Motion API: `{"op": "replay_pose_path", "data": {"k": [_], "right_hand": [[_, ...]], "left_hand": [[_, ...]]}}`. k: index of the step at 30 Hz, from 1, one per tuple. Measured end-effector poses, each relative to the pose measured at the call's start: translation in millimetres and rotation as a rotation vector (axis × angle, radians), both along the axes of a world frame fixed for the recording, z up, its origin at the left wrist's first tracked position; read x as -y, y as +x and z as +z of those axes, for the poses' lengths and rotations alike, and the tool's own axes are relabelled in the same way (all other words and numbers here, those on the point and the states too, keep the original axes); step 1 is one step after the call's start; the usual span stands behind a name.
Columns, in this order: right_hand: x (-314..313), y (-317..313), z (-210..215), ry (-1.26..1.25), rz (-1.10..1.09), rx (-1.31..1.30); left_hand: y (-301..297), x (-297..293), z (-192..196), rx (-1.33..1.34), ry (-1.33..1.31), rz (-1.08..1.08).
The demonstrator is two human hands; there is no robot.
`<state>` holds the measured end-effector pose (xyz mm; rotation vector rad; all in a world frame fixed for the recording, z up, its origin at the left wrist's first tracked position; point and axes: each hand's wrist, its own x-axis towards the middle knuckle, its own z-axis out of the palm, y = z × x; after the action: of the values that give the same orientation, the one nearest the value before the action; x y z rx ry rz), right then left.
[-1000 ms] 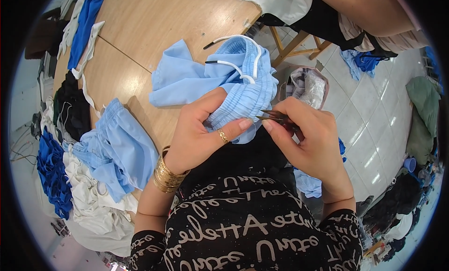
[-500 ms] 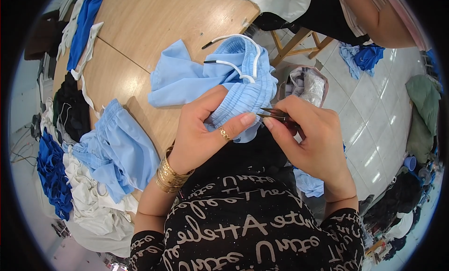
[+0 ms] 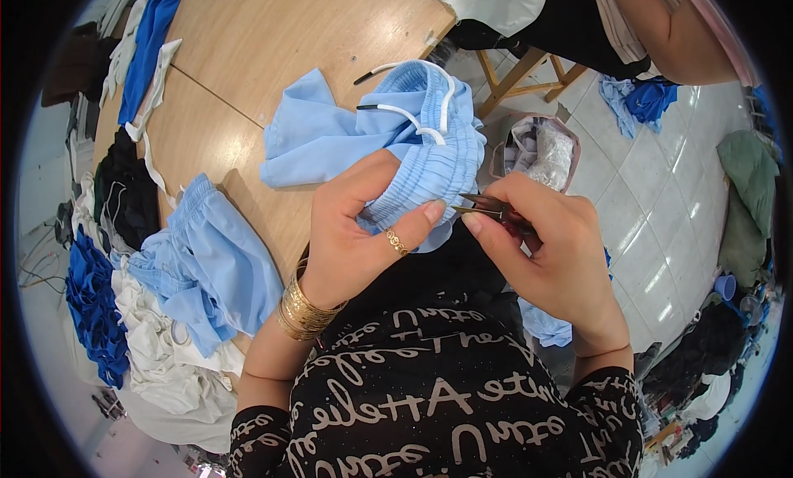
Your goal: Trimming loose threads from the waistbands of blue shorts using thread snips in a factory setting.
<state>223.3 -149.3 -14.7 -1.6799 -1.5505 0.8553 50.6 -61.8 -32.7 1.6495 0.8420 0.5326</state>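
Light blue shorts with a gathered elastic waistband lie partly on the wooden table and hang over its near edge. A white drawstring with dark tips loops out of the waistband. My left hand, with a ring and gold bangles, pinches the waistband between thumb and fingers. In my right hand is a pair of small thread snips, gripped in curled fingers. Their two pointed blades stand slightly apart at the right edge of the waistband. Whether a thread lies between the blades is too small to tell.
Another light blue garment lies at the left on the table, beside white cloth and dark blue cloth. A bag of scraps stands on the tiled floor. At the upper right is another person's arm.
My left hand and the shorts have shifted very slightly left. The snips' blades have drawn a little to the left and down, and appear a bit wider apart.
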Motion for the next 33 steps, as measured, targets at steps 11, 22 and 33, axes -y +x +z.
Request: {"op": "replay_pose_path", "data": {"k": [11,22,33], "right_hand": [[0.2,0.8,-0.2,0.004,0.008,0.041],[-0.4,1.7,-0.2,0.002,0.019,0.031],[0.4,1.5,1.3,0.007,0.016,0.091]], "left_hand": [[-0.2,-0.2,-3.6,-0.016,0.091,-0.015],[0.2,0.4,-5.2,-0.006,0.063,-0.012],[1.1,0.7,-6.5,0.003,0.061,-0.021]]}}
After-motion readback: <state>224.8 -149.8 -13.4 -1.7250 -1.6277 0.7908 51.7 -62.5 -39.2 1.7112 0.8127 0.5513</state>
